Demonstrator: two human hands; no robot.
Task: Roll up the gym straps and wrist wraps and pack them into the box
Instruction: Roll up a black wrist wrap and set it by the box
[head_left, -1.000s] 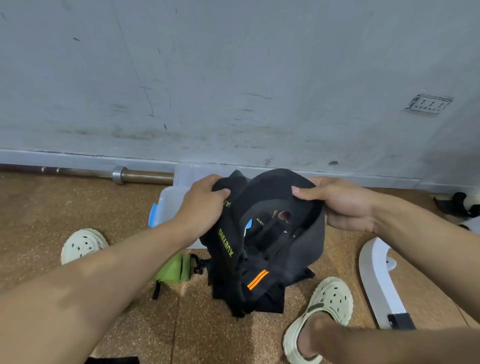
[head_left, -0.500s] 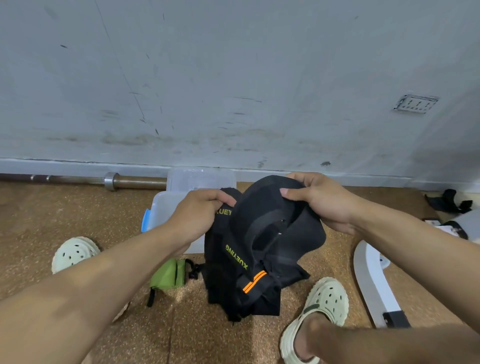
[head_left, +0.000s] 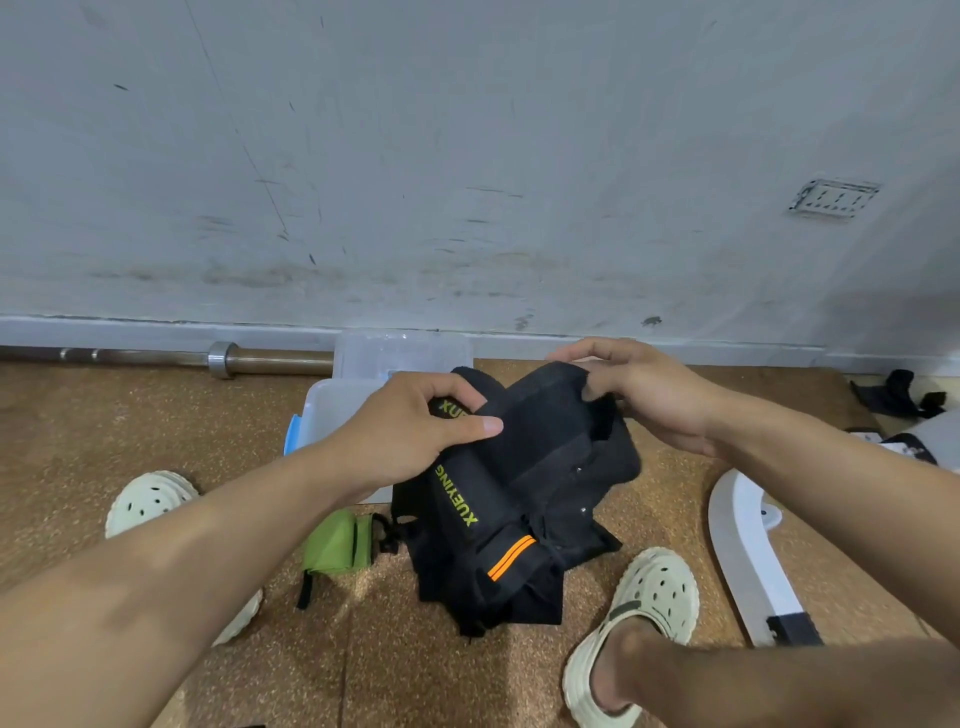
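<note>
A black padded gym strap (head_left: 524, 493) with yellow-green lettering and two orange stripes hangs folded in front of me. My left hand (head_left: 415, 436) grips its upper left edge, thumb lying across the front. My right hand (head_left: 639, 395) pinches its upper right edge from above. Behind the strap, the clear plastic box (head_left: 332, 415) with a blue latch stands on the floor, mostly hidden by my left hand and the strap. A green strap roll (head_left: 337, 540) lies on the floor below my left forearm.
A steel barbell (head_left: 223, 358) lies along the grey wall at the back left. A clear lid (head_left: 400, 351) leans behind the box. More black wraps (head_left: 898, 400) lie at the far right. A white curved panel (head_left: 748, 561) rests on the right floor. My feet wear pale clogs (head_left: 644, 608).
The strap has been folded tighter, its open curved loop now pressed flat. My right hand has moved left over the top edge, and my left thumb has slid across the front.
</note>
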